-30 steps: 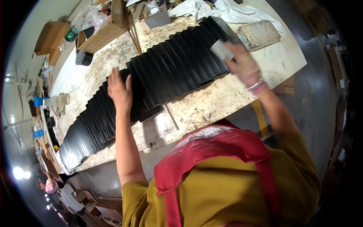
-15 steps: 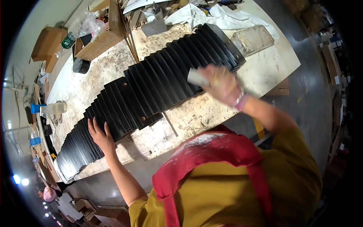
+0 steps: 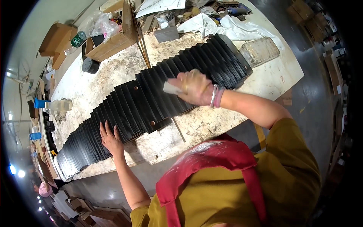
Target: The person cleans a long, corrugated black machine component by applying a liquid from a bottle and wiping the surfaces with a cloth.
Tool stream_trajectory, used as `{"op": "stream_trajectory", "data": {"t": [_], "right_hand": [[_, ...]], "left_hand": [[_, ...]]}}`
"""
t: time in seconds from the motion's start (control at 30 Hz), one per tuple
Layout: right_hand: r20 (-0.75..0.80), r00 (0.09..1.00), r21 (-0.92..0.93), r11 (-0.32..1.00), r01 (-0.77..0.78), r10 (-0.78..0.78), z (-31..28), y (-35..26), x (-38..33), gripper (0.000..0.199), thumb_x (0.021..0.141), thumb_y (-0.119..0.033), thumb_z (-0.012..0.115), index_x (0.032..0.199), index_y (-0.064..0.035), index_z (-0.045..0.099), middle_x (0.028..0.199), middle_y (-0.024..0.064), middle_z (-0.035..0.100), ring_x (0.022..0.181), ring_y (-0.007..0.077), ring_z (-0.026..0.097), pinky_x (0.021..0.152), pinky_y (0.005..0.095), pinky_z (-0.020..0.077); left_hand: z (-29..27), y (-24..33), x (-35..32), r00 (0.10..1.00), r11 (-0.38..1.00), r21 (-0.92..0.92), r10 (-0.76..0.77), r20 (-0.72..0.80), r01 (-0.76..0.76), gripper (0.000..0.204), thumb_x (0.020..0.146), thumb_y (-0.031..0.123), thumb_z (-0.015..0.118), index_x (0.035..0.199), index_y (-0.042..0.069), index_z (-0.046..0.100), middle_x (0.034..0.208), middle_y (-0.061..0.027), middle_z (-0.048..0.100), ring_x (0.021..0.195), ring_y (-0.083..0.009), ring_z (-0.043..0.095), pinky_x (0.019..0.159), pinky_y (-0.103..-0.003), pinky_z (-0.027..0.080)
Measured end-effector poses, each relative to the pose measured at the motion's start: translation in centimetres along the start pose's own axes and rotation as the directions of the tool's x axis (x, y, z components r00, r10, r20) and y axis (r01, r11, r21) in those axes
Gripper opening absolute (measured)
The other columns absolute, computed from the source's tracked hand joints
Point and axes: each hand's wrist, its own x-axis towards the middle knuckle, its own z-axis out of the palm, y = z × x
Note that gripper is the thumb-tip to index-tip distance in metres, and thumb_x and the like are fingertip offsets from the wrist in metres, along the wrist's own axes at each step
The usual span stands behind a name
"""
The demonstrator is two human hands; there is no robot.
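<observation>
A long black pleated bellows cover (image 3: 124, 102) lies slantwise across the worktable (image 3: 107, 62). My left hand (image 3: 112, 140) rests on its near edge, left of the middle, with bare fingers stretched out. My right hand (image 3: 196, 89), in a thin stained glove, is over the right half of the pleats. It grips a white pad or folded cloth (image 3: 172, 88), slightly blurred, so its exact kind is unclear. The pad is at the pleats, though I cannot tell how firmly it touches. Copper-coloured holes show on the flat middle plate of the cover.
Behind the cover stand an open cardboard box (image 3: 113, 43) with plastic wrap, a black round container (image 3: 90, 65) and a grey metal block (image 3: 166, 34). A worn, pale block (image 3: 261, 51) lies beyond the right end. A clear bottle (image 3: 60, 105) stands at far left.
My right hand has swept left along the pleats with the white pad. My left hand stays on the near edge. The whole view has shifted slightly.
</observation>
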Motion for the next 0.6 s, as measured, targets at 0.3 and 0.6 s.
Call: {"op": "stream_trajectory", "data": {"t": [0.3, 0.6], "right_hand": [[-0.218, 0.959, 0.045, 0.983, -0.177, 0.183, 1.5, 1.1, 4.3, 0.027, 0.085, -0.025, 0.059, 0.107, -0.0095, 0.062, 0.088, 0.0097, 0.064, 0.074, 0.0247, 0.064, 0.067, 0.0373, 0.0528], [-0.148, 0.902, 0.150, 0.911, -0.385, 0.405, 1.8, 3.2, 8.4, 0.024, 0.087, -0.026, 0.063, 0.104, -0.0081, 0.063, 0.085, 0.0139, 0.065, 0.069, 0.0242, 0.064, 0.064, 0.0385, 0.0543]], "left_hand": [[0.2, 0.5, 0.2, 1.000, 0.999, 0.043, 0.005, -0.008, -0.005, 0.049, 0.099, 0.038, 0.048, 0.142, 0.015, 0.046, 0.152, -0.0094, 0.035, 0.137, -0.0316, 0.036, 0.107, -0.048, 0.029], [-0.1, 1.5, 0.9, 1.000, 0.999, 0.039, 0.024, -0.013, -0.023, 0.049, 0.099, 0.037, 0.049, 0.142, 0.014, 0.046, 0.152, -0.0104, 0.036, 0.136, -0.0322, 0.037, 0.106, -0.047, 0.030]]}}
